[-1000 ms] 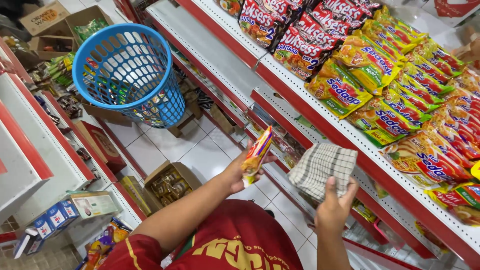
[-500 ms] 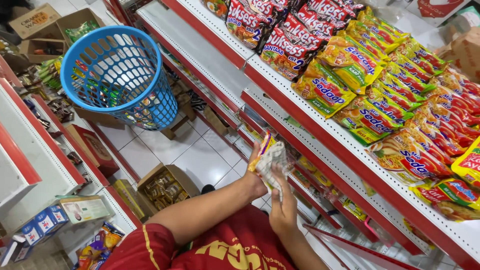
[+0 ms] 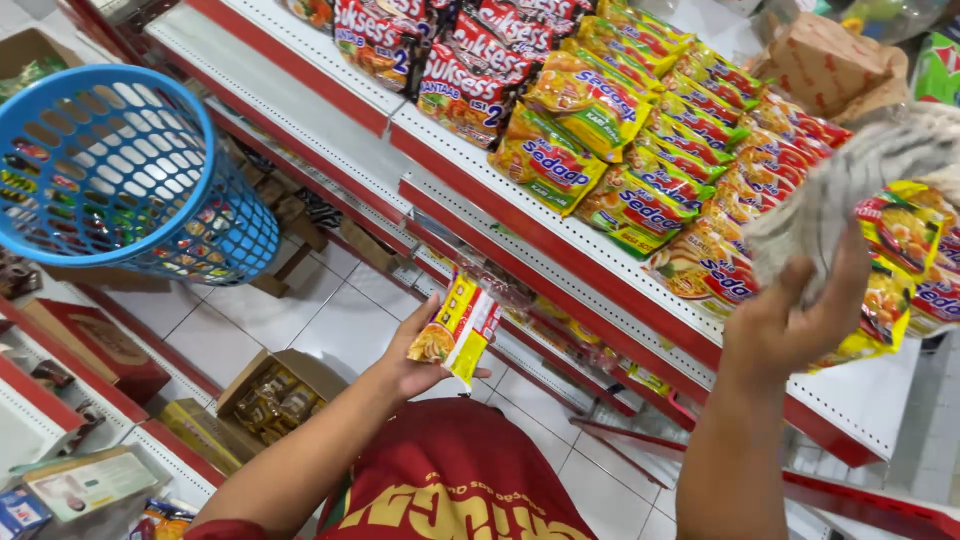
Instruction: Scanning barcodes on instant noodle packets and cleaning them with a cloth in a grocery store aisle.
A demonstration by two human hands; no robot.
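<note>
— Starting big: the red-edged shelf (image 3: pixel 560 250) runs across our view, its right stretch packed with noodle packets (image 3: pixel 640 190) lying in rows, its left stretch near the far corner bare. The blue basket (image 3: pixel 120 170) hangs tilted off to our left.

— How far along do we judge we are?

— Midway, we'd say: many packets are on the shelf, one yellow packet (image 3: pixel 458 325) is not. Our left hand (image 3: pixel 415 350) grips it, palm up, forearm low, below the shelf's front edge.

— And the other?

— Our right hand (image 3: pixel 790 320) is raised, fingers closed on a checked cloth (image 3: pixel 850 190) held against the packets at the shelf's right end.
</note>
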